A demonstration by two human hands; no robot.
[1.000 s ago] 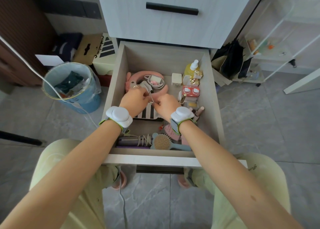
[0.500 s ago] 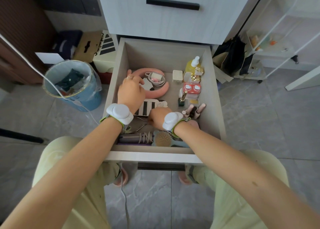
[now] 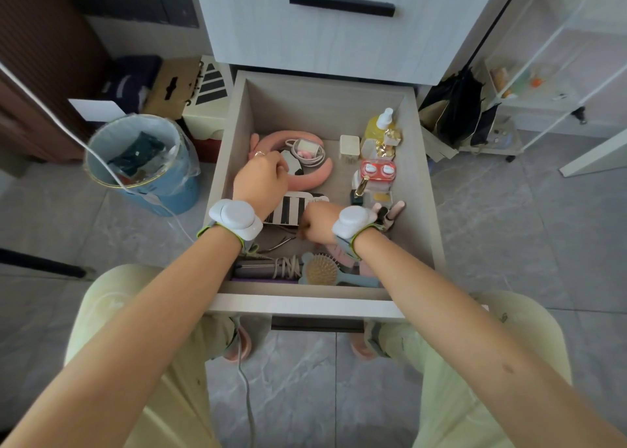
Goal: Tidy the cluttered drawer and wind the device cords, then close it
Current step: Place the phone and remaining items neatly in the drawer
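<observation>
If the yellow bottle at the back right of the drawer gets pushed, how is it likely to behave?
The yellow bottle stands upright, taller than wide, so a push near its white cap would probably tip it. It seems filled with liquid, so it is likely heavy for its size. Small containers crowd its base and might topple.

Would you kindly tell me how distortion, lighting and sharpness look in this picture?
Head view: wide-angle stretch enlarges the forearms and splays the drawer walls; soft daylight, washed out over the wire shelf upper right; left hand and right hand slightly soft, no hard shadows.
</observation>
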